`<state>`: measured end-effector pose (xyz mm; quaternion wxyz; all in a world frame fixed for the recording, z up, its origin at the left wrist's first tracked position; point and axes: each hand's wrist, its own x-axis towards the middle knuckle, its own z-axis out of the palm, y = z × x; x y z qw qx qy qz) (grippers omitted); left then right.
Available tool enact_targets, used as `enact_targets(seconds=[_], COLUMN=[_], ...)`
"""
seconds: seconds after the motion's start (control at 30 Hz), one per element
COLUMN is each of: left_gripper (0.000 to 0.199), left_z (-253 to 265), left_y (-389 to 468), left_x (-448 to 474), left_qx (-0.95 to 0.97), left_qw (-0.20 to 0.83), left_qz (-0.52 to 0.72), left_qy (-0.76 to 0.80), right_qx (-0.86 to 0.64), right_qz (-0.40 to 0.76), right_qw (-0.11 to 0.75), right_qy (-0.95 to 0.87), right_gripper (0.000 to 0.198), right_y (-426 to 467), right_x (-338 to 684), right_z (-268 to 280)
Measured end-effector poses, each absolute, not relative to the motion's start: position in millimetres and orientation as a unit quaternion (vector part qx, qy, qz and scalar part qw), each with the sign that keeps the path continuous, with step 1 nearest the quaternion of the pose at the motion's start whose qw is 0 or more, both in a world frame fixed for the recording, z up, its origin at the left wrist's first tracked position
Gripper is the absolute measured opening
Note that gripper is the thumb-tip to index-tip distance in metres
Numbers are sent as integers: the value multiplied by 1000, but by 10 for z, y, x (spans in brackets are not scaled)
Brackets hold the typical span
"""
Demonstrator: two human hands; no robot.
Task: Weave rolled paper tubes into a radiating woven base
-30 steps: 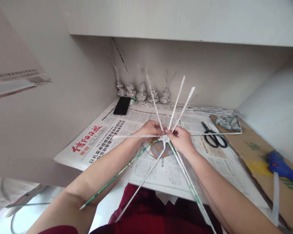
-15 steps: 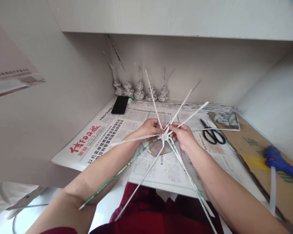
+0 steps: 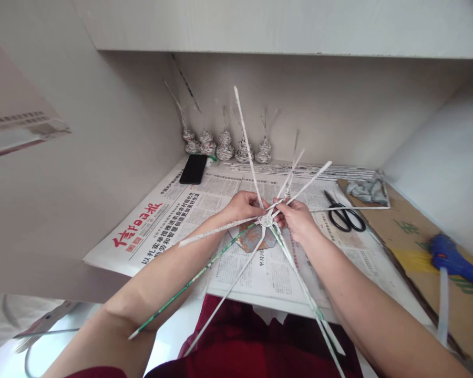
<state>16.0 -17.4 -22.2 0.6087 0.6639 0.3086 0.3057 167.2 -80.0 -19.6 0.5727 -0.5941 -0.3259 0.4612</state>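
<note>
A star-shaped weave of rolled paper strips (image 3: 266,221) lies between my hands, its long arms fanning out in all directions. My left hand (image 3: 245,206) pinches the weave at the left of its hub, beside a white strip (image 3: 245,136) that points up. My right hand (image 3: 294,215) has thumb and forefinger closed on a paper strip at the hub's upper right. One green strip (image 3: 189,282) runs down to the left across my forearm. Beneath the hub lies a grey octagonal piece (image 3: 252,240) with orange marks, partly covered.
Newspaper (image 3: 157,231) covers the table. Several woven paper gourds (image 3: 225,146) line the back wall near a black phone (image 3: 193,169). Black scissors (image 3: 343,212) and spare paper rolls (image 3: 323,171) lie to the right. A blue glue gun (image 3: 455,260) and grey cloth (image 3: 366,191) rest on cardboard (image 3: 408,247).
The upward white strip has swung more upright and reaches higher. Strips at the upper right have tilted down and shifted left. Both hands stay close to the hub.
</note>
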Motion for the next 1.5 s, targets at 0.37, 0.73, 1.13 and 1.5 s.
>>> enact_targets(seconds=[0.37, 0.73, 1.13, 1.5], left_gripper=[34, 39, 26, 35], left_z=[-172, -189, -251, -200], left_y=[-190, -171, -146, -179], left_x=[156, 126, 158, 136], left_qx=[526, 539, 642, 531], left_qw=[702, 706, 597, 701], left_qz=[334, 320, 359, 330], left_qy=[344, 330, 321, 342], right_qx=[-614, -603, -583, -578], right_qz=[369, 477, 517, 515], right_qw=[535, 538, 543, 563], right_qy=[-448, -345, -312, -289], right_gripper=[24, 21, 21, 14], right_y=[-812, -847, -846, -819], right_x=[1731, 1636, 1632, 1635], right_z=[-270, -198, -173, -191])
